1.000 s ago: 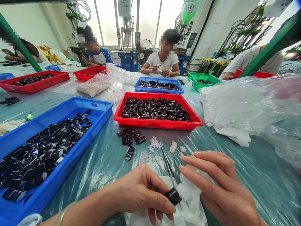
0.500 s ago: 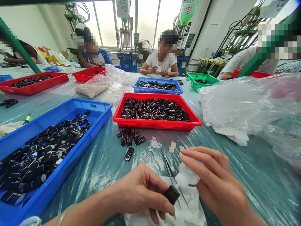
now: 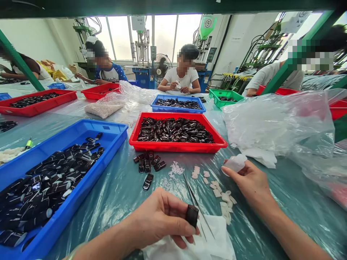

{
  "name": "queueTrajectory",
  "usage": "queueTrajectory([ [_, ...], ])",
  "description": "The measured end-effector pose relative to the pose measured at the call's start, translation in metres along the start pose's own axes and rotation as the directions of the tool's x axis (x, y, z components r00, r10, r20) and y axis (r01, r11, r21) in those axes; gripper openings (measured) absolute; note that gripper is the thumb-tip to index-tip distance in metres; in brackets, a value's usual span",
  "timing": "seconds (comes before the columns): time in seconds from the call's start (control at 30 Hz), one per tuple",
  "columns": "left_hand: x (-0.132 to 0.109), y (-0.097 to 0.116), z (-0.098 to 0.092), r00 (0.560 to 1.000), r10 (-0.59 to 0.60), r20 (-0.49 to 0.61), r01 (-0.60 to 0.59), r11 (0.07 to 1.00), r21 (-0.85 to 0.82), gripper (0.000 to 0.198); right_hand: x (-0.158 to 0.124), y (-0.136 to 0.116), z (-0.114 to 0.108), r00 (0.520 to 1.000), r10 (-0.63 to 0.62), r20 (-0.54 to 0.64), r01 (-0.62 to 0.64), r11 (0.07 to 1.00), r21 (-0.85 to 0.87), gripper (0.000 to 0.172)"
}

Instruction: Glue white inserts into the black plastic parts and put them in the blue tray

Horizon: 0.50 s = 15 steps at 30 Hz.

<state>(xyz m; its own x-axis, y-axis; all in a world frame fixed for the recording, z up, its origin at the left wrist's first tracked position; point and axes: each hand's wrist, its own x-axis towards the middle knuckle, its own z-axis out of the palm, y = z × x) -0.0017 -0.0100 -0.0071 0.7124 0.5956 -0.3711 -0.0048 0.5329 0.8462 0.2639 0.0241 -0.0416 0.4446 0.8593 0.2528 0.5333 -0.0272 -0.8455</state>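
My left hand (image 3: 168, 220) pinches a small glossy black plastic part (image 3: 192, 216) between thumb and fingers, above a white cloth (image 3: 218, 240). Pointed metal tweezers (image 3: 193, 196) lie just beyond it, their near ends resting on the cloth. To the right, my right hand (image 3: 251, 178) grips a crumpled white wipe (image 3: 236, 163) by thumb and fingers. Small cream-coloured pieces (image 3: 224, 207) are scattered between my hands. Past the tweezers are tiny white scraps (image 3: 176, 169) and a group of black parts (image 3: 148, 164), with a single one (image 3: 148, 182) nearer me.
A red tray (image 3: 177, 147) full of black parts stands ahead, and a large blue tray (image 3: 114, 135) of them on the left. Clear plastic bags (image 3: 279, 122) bulge at the right. Co-workers (image 3: 181, 76) sit across the table. A green frame bar (image 3: 173, 8) crosses overhead.
My right hand has moved away to the right and forward with the white wipe, uncovering the cream pieces. The left hand keeps the black part, now turned slightly more upright.
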Motion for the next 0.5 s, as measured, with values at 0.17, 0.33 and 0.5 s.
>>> queueTrajectory([
  [0.17, -0.001, 0.000, 0.000, 1.000, 0.029, -0.004, -0.029, 1.000, 0.008, 0.021, 0.004, 0.011, 0.003, 1.000, 0.022, 0.014, -0.022, 1.000, -0.003, 0.032],
  [0.33, 0.000, 0.001, -0.001, 0.998, 0.040, -0.052, -0.039, 0.999, 0.014, 0.021, 0.002, 0.005, 0.000, 0.988, -0.040, -0.147, 0.028, 0.996, -0.082, 0.064],
  [0.5, 0.002, 0.000, -0.002, 0.996, 0.028, -0.089, -0.027, 1.000, 0.011, 0.020, -0.018, -0.025, -0.011, 0.924, -0.264, -0.277, 0.206, 0.953, -0.220, 0.052],
])
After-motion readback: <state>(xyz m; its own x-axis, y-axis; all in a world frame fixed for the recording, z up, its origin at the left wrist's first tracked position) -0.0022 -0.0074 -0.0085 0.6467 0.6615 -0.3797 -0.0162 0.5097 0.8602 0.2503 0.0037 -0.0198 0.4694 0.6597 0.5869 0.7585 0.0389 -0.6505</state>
